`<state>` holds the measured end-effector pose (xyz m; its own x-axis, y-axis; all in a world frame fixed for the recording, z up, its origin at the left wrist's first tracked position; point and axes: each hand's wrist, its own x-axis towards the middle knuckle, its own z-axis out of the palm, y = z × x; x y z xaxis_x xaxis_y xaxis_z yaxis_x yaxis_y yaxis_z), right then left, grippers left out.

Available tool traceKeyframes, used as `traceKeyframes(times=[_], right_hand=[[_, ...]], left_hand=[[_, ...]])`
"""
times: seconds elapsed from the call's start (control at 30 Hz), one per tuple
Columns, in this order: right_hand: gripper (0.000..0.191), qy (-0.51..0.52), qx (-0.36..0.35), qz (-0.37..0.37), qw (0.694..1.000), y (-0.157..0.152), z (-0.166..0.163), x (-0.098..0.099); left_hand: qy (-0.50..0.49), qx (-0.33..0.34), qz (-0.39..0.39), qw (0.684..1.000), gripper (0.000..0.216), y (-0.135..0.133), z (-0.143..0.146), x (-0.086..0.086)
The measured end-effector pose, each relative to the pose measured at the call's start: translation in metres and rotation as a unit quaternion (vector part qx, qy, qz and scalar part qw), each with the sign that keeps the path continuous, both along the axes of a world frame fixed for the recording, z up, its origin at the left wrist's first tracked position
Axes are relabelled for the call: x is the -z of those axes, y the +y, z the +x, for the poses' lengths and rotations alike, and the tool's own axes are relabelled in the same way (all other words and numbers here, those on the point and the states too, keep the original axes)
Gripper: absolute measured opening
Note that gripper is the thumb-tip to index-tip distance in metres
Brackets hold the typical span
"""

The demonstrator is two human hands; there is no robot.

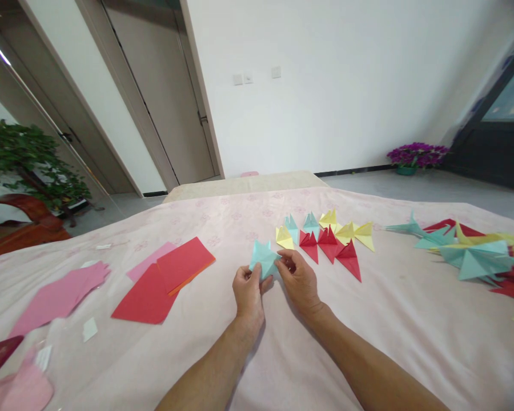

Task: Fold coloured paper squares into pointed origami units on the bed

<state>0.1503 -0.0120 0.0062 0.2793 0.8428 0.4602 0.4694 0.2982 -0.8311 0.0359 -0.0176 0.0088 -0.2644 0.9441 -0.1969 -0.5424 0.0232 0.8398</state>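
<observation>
At the centre of the frame, your left hand (pixel 248 292) and right hand (pixel 300 281) pinch a teal fold (pixel 263 260) between thumbs and fingertips, one at each side. That two-sided grip likely steadies it just above the cloth (pixel 368 342), its points facing you. Just right of it, a row of folds (pixel 325 237) in yellow, teal and red lies close together, seemingly set aside within reach. Flat red sheets (pixel 167 277) and pink sheets (pixel 60 294) lie apart at the left; a looser heap (pixel 475 254) sits at the right edge. The cloth is pale pink, faintly patterned and smooth. Behind are a white wall (pixel 346 85), doors (pixel 163 103) at upper left, a plant (pixel 21 154) at far left and purple flowers (pixel 415 154) at upper right.
</observation>
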Motion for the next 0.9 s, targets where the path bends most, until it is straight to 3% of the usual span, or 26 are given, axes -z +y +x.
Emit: traceKeyframes(times=[0.2, 0.53, 0.9], right_hand=[[0.023, -0.088, -0.019, 0.046, 0.995, -0.003, 0.000, -0.002], [0.036, -0.184, 0.020, 0.039, 0.982, -0.006, 0.000, -0.004], [0.035, -0.209, 0.015, 0.042, 0.977, -0.009, -0.002, -0.011]], left_hand=[[-0.023, -0.002, -0.001, 1.000, 0.034, 0.001, 0.000, 0.001], [-0.043, 0.013, 0.016, 0.999, 0.036, 0.002, 0.000, 0.003], [-0.031, 0.025, 0.031, 0.999, 0.035, -0.001, 0.000, 0.005]])
